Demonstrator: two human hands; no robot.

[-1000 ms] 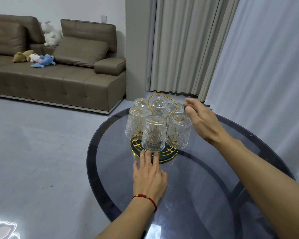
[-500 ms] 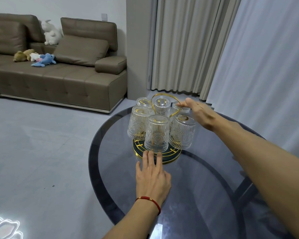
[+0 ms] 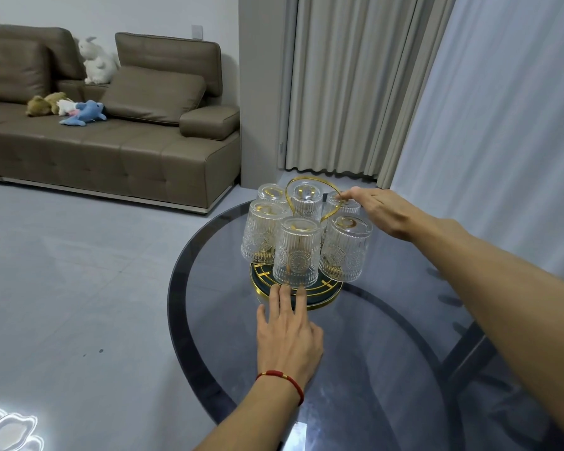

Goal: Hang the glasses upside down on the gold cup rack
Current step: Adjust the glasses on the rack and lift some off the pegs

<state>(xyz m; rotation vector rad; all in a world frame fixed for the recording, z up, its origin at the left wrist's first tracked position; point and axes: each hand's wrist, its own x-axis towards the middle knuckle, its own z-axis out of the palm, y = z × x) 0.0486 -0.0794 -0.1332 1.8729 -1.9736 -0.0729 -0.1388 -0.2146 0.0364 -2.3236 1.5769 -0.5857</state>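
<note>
Left hand (image 3: 288, 336) flat, fingers (image 3: 285, 296) straight, right hand (image 3: 383, 211) outstretched, fingers extended

Clear ribbed glasses (image 3: 296, 255) (floral medallions), gold rack (image 3: 310, 296), red bracelet (image 3: 282, 379)

six glasses (image 3: 295, 252), one rack (image 3: 310, 296), two hands (image 3: 287, 340).

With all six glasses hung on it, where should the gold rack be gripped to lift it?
Probably by the gold loop handle at the top of the rack, coming straight down from above. It rises clear between the upturned glasses, which ring the base and block a grip from the sides.
</note>
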